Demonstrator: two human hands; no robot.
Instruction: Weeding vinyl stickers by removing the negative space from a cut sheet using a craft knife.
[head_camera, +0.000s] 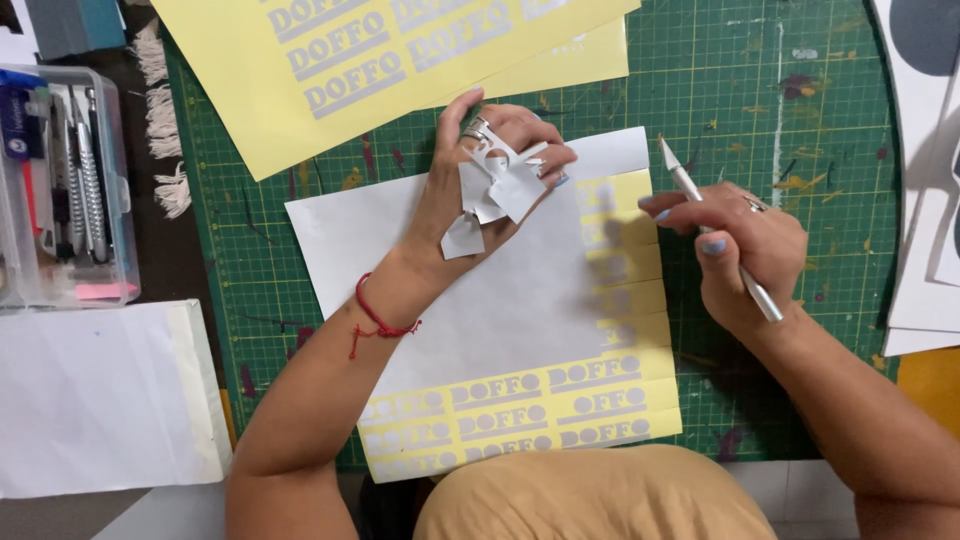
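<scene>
Pressing flat on the yellow sticker sheet (520, 415), fingers spread, the left hand (470, 190) pins the work against the green cutting mat (780, 120) so nothing slides under the blade. Stuck to the back of that hand: several curled scraps of grey vinyl (497, 190), parked there apparently to keep the waste off the sheet (sticky offcuts cling to skin more readily than to a mat). Closed pencil-fashion around a slim silver craft knife (715, 235), the right hand (745, 255) hovers just beside the sheet's right edge, blade tip angled up and away from the surface, not cutting at present. Covering most of the sheet, a grey layer with only the right and bottom strips of lettered stickers bared. Above, a larger yellow sheet (300, 90) of the same kind, lying partly off the mat. At the left, well apart, a clear plastic tool box (110, 230) and a white envelope (100, 400).
</scene>
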